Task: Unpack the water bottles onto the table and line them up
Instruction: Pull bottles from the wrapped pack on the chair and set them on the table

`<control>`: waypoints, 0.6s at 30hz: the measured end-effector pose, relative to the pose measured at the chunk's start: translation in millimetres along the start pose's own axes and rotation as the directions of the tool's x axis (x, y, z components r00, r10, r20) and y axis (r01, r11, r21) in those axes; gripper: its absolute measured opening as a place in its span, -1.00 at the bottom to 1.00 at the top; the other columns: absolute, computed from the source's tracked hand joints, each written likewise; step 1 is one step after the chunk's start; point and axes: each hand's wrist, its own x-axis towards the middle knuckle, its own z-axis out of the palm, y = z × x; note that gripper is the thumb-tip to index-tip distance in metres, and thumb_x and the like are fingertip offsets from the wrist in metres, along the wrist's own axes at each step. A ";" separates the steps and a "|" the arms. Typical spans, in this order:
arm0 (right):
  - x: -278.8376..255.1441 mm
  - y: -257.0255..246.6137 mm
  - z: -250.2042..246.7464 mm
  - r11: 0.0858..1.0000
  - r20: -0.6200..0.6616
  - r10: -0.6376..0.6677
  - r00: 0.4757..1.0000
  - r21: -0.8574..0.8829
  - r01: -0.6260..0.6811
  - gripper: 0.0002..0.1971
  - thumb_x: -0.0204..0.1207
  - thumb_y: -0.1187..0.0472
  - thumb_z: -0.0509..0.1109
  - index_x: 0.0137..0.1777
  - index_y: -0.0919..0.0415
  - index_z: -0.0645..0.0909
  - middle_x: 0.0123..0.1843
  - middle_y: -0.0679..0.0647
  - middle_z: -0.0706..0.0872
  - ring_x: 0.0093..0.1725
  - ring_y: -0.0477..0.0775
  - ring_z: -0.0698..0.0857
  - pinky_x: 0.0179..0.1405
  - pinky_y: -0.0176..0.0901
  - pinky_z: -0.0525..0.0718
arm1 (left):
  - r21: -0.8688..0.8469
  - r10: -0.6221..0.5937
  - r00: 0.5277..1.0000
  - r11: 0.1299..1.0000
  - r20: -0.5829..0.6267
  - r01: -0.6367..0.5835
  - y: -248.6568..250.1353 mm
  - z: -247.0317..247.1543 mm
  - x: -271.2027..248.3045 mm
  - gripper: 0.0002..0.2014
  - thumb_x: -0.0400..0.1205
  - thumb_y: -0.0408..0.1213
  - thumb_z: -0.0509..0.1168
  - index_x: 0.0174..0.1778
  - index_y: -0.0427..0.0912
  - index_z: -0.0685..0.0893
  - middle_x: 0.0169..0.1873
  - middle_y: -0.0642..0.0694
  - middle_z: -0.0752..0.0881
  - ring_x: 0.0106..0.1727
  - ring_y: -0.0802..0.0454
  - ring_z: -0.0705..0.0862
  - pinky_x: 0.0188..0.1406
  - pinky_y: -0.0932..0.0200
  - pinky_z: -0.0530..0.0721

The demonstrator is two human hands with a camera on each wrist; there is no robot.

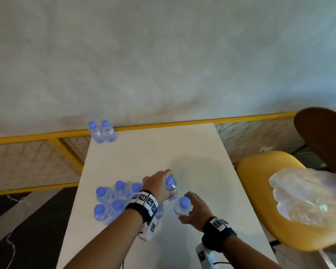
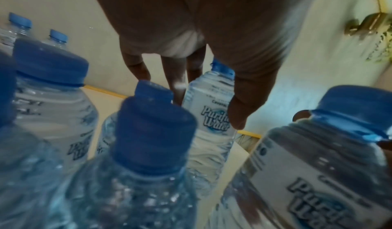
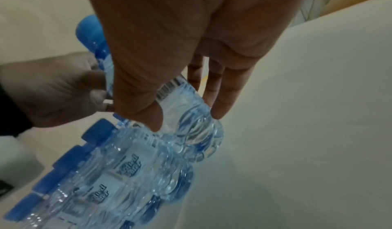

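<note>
Clear water bottles with blue caps stand on the white table [image 1: 182, 152]. My left hand [image 1: 161, 179] grips one upright bottle [image 1: 171, 188] near the table's middle; the left wrist view shows its fingers and thumb wrapped round the labelled body [image 2: 208, 115]. Just nearer and to the right, my right hand [image 1: 192, 208] holds a second bottle [image 1: 182, 206], thumb and fingers round its ribbed body [image 3: 191, 115]. Several more bottles [image 1: 111, 200] cluster to the left of my left wrist. Two bottles [image 1: 102, 132] stand side by side at the far left corner.
A yellow chair [image 1: 260, 171] beside the table's right edge carries crumpled clear plastic wrap [image 1: 308, 195]. A yellow railing [image 1: 47, 135] with mesh runs behind the table. A brown chair back [image 1: 322, 136] is at the far right.
</note>
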 end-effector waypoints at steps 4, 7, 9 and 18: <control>12.2 -1.5 35.3 0.996 -0.049 0.085 0.995 -0.019 -0.086 -0.55 0.09 0.06 0.59 -0.06 0.04 0.49 -0.09 -0.08 0.63 -0.19 0.00 0.59 -0.27 -0.22 0.53 | 0.084 0.083 0.993 0.992 0.084 -0.090 -12.3 3.6 9.3 -0.58 0.55 0.08 0.44 0.25 0.16 0.46 0.08 0.05 0.69 0.08 -0.14 0.70 0.44 -0.18 0.45; 16.4 -0.5 51.3 0.993 -0.067 0.115 0.991 -0.026 -0.117 -0.58 0.14 0.10 0.59 -0.05 0.03 0.49 -0.09 -0.07 0.63 -0.22 -0.09 0.57 -0.32 -0.31 0.44 | 0.153 0.130 0.978 0.976 0.162 -0.156 -17.5 8.8 15.0 -0.54 0.56 0.00 0.44 0.32 0.12 0.44 0.16 -0.01 0.68 0.13 -0.16 0.73 0.52 -0.25 0.35; 16.8 -0.4 58.3 0.990 -0.054 0.134 0.990 -0.045 -0.136 -0.58 0.14 0.11 0.59 -0.02 0.07 0.52 -0.07 -0.05 0.64 -0.17 0.00 0.60 -0.29 -0.31 0.49 | 0.231 0.171 0.961 0.948 0.216 -0.220 -19.2 12.0 17.2 -0.52 0.57 0.03 0.45 0.31 0.07 0.40 0.13 -0.05 0.67 0.04 -0.20 0.75 0.42 -0.27 0.51; 17.8 4.3 66.7 0.987 -0.090 0.144 0.985 -0.061 -0.150 -0.54 0.15 0.11 0.58 0.07 0.03 0.55 -0.02 -0.12 0.65 -0.11 -0.08 0.63 -0.19 -0.28 0.54 | 0.346 0.222 0.933 0.884 0.282 -0.315 -26.5 14.0 31.8 -0.54 0.70 0.14 0.30 0.39 -0.05 0.44 0.15 -0.14 0.76 0.07 -0.25 0.79 0.15 -0.18 0.70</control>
